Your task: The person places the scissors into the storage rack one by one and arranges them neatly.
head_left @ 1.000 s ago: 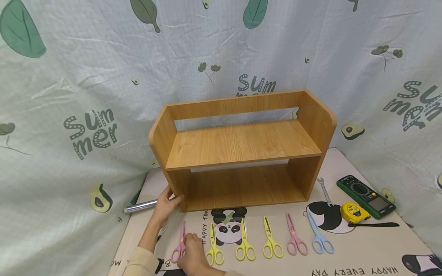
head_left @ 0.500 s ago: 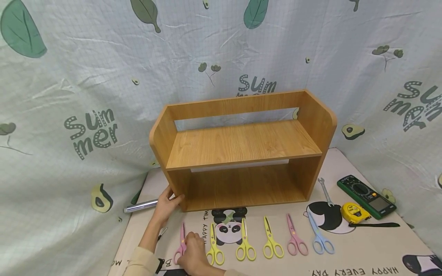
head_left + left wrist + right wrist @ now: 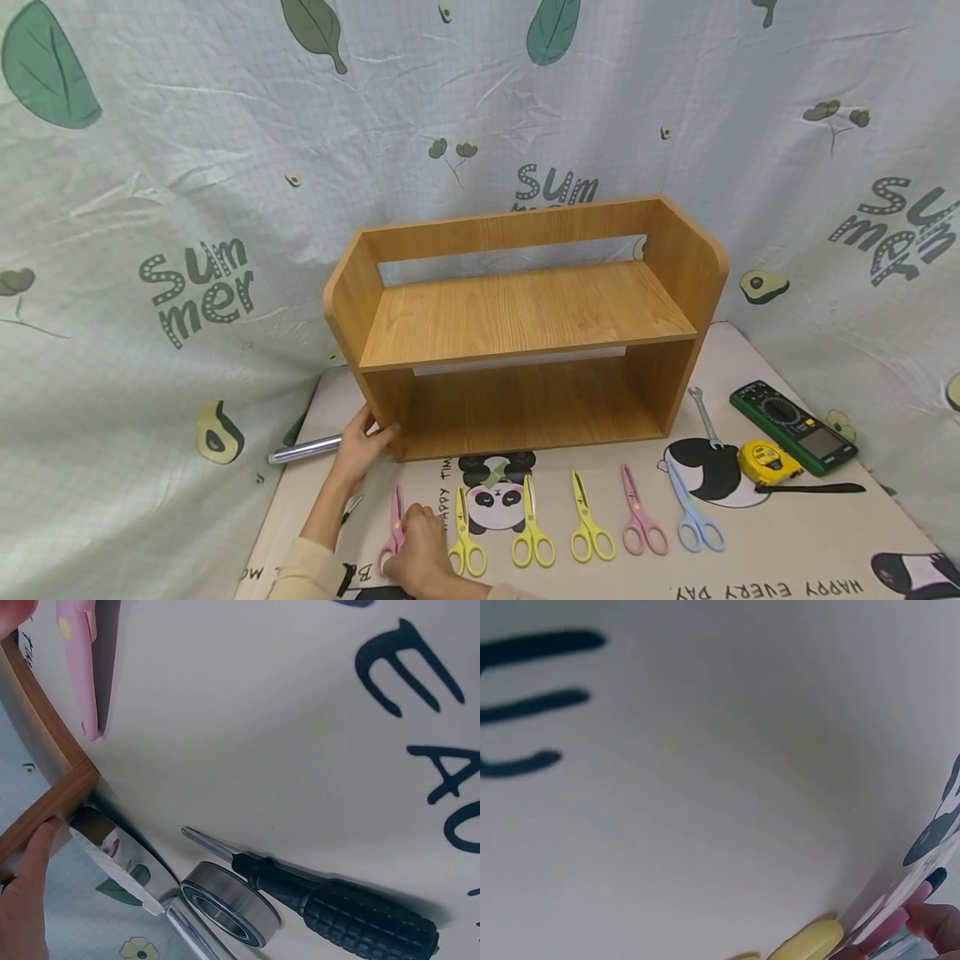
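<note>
On the cloth backdrop (image 3: pixel 150 167) behind the hands the words "Sum mer" are printed several times, and on the mat covering the counter (image 3: pixel 787 542) "HAPPY EVERY DAY" is read upside down, to the right of the hands. The left hand (image 3: pixel 358 446) is laid against the lower left front corner of the wooden shelf (image 3: pixel 525 308), its fingers curled lightly round the side panel's edge; in the left wrist view a fingertip is seen pressed on that corner. Just left of this hand a shiny metal tube (image 3: pixel 303 448) is lying, and below it, close to the wrist, a black-handled screwdriver (image 3: pixel 330 896) is seen beside a steel bearing ring (image 3: pixel 229 904), the two touching or nearly so. The pink scissors (image 3: pixel 392 529) are found just below the left hand and under the right hand (image 3: pixel 420 554), whose fingers are closed over the handle loops; the grip itself is hidden by the back of the hand. The scissors' long axis runs away from the person, the blade tips pointing towards the shelf and the handles towards the person. To the right of the right hand a row of further scissors is laid parallel: yellow scissors (image 3: pixel 465 537) just beside the hand, then two more yellow, a pink and a blue pair. Well apart, far right, a spanner (image 3: pixel 705 417), a yellow tape measure (image 3: pixel 768 461) and a green multimeter (image 3: pixel 795 425) are seen; their lettering is too small to be read.
</note>
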Motion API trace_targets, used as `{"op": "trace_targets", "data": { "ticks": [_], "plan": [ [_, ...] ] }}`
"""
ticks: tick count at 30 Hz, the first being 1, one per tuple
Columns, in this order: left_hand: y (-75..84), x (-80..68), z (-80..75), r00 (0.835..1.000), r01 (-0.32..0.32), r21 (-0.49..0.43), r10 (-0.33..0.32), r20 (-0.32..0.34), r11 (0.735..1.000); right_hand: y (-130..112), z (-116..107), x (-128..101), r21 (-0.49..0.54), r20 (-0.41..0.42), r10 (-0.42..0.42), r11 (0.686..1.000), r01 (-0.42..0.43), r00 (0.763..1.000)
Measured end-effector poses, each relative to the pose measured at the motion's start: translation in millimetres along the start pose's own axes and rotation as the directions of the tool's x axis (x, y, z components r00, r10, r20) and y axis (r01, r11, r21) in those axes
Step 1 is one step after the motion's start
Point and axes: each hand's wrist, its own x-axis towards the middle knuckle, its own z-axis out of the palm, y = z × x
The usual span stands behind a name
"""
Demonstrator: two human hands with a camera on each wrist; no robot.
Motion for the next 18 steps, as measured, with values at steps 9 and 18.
{"op": "trace_targets", "data": {
  "ticks": [9,18],
  "plan": [
    [-1.1,-0.5,1.9,1.0,-0.002,0.014,0.002,0.003,1.0,2.5,-0.4,-0.1,-0.03,-0.008,-0.021,0.999,0.021,1.0],
    [-0.6,0.7,0.5,1.0,0.0,0.027,0.0,-0.009,1.0,-4.7,-13.9,2.2,0.072,0.048,0.02,0.997,-0.024,0.999]
  ]
}}
